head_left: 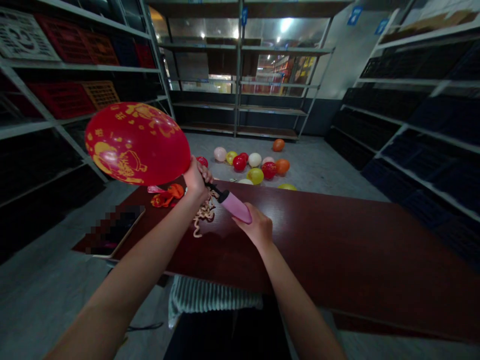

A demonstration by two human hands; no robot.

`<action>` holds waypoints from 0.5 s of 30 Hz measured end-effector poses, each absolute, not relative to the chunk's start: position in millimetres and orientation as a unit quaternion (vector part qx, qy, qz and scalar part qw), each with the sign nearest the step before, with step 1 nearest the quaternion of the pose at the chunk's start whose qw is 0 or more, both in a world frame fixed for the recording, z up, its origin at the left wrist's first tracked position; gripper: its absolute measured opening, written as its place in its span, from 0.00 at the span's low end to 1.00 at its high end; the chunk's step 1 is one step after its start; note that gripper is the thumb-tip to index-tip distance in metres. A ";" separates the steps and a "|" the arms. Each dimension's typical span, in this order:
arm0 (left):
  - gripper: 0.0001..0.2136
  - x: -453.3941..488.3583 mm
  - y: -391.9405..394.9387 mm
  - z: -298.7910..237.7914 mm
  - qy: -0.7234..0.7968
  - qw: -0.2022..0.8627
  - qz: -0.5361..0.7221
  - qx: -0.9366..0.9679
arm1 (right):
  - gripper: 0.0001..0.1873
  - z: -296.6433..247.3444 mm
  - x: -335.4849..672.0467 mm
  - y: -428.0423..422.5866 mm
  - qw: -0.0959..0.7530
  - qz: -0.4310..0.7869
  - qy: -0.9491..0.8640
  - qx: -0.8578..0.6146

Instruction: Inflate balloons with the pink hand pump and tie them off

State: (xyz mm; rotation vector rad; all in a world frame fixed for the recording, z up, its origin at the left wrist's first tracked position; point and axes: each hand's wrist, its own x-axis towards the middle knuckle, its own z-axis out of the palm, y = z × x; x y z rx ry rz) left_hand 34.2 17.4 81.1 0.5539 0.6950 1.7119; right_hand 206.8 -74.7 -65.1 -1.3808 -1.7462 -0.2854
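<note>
A large red balloon (pixel 138 145) with yellow printed figures stretches out to the left, inflated. My left hand (pixel 197 180) is closed around its neck, where it meets the black nozzle end of a pink hand pump (pixel 236 206). The pump slants down to the right, and my right hand (pixel 258 225) grips its pink body at the near end. Under the pump lies a heap of curly beige strips (pixel 205 212). Limp orange and red balloons (pixel 168 196) rest on the table left of my left hand. The balloon's mouth is hidden by my fingers.
The dark brown table (pixel 318 240) spans the front, with a tablet-like device (pixel 120 230) at its left end. Several inflated balloons (pixel 255 176) lie on the floor beyond. Metal shelves (pixel 240 107) stand behind; crates (pixel 62 97) fill the left racks. A ribbed pale cushion (pixel 213 295) is below the table edge.
</note>
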 end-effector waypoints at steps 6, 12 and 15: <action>0.25 -19.0 12.3 98.3 0.300 0.544 0.756 0.209 | 0.25 -65.1 206.2 -82.4 0.405 -0.157 -0.728 -0.531; 0.24 -59.0 2.8 129.6 0.309 0.525 0.768 0.196 | 0.25 -64.5 199.0 -83.4 0.405 -0.156 -0.744 -0.509; 0.24 -50.6 1.6 139.1 0.294 0.525 0.772 0.203 | 0.25 -65.1 199.3 -80.8 0.415 -0.147 -0.731 -0.521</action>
